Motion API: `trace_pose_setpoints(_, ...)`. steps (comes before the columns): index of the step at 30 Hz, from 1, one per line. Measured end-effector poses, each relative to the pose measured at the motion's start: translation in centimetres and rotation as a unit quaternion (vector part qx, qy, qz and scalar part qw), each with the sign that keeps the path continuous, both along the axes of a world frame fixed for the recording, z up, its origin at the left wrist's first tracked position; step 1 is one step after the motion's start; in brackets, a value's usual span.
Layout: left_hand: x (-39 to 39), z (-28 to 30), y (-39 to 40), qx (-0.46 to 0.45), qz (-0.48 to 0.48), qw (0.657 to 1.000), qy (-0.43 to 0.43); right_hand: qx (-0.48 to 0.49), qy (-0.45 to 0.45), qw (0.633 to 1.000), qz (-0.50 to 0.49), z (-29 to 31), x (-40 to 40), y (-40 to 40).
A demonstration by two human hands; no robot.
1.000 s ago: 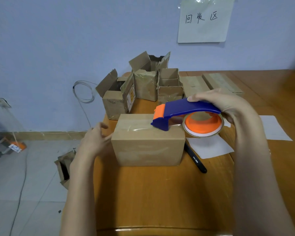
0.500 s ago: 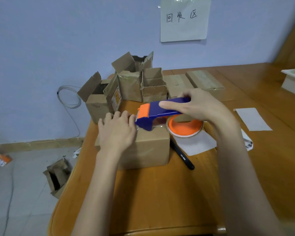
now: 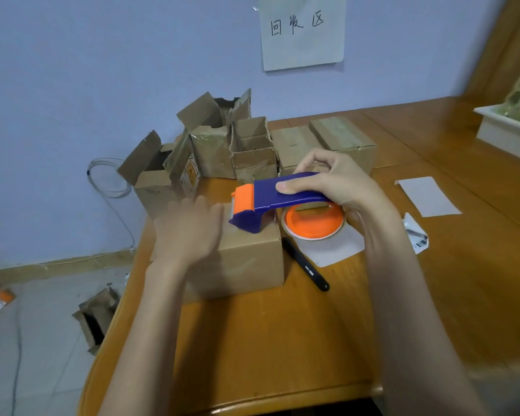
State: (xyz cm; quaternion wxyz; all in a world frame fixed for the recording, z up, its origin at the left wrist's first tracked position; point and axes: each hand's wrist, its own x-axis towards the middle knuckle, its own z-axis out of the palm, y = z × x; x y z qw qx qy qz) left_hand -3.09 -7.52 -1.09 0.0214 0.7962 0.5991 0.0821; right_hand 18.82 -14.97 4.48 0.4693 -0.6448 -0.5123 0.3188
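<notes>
Blue-and-orange plastic tape dispenser (image 3: 270,202), my right fingers (image 3: 312,159) curled round; left fingers (image 3: 203,207) flat on brown cardboard box (image 3: 246,259), beside blade (image 3: 232,207): likely cut risk.

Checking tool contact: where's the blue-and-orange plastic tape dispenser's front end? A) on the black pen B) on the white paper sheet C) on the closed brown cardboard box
C: the right hand holds the blue-and-orange plastic tape dispenser with its front end on the closed brown cardboard box.
</notes>
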Motion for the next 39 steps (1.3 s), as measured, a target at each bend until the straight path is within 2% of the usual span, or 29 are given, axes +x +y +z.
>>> trace_pose_setpoints(7,-0.2,0.0,0.1,-0.010,-0.014,0.999,-0.031,-0.010,0.069,0.997,-0.024,0.1,4.8,-1.5)
trace_pose_setpoints(13,-0.2,-0.2,0.1,-0.014,-0.006,0.999,-0.035,-0.037,0.127,0.991,-0.030,-2.2,6.0,-2.3)
trace_pose_setpoints(23,-0.1,0.1,-0.2,0.005,-0.004,1.000,-0.014,-0.048,0.146,0.987,-0.052,-3.1,7.8,-3.3)
trace_pose_setpoints(27,-0.1,0.1,0.0,0.008,0.001,1.000,-0.006,-0.055,0.098,0.993,-0.047,-2.7,7.8,-3.6)
trace_pose_setpoints(33,0.2,0.1,0.1,-0.003,0.009,1.000,-0.002,-0.020,-0.067,0.996,-0.056,-0.3,4.3,-3.0)
trace_pose_setpoints(39,0.3,0.2,-0.1,-0.004,0.017,1.000,-0.007,0.050,-0.296,0.950,-0.091,2.5,0.5,-3.8)
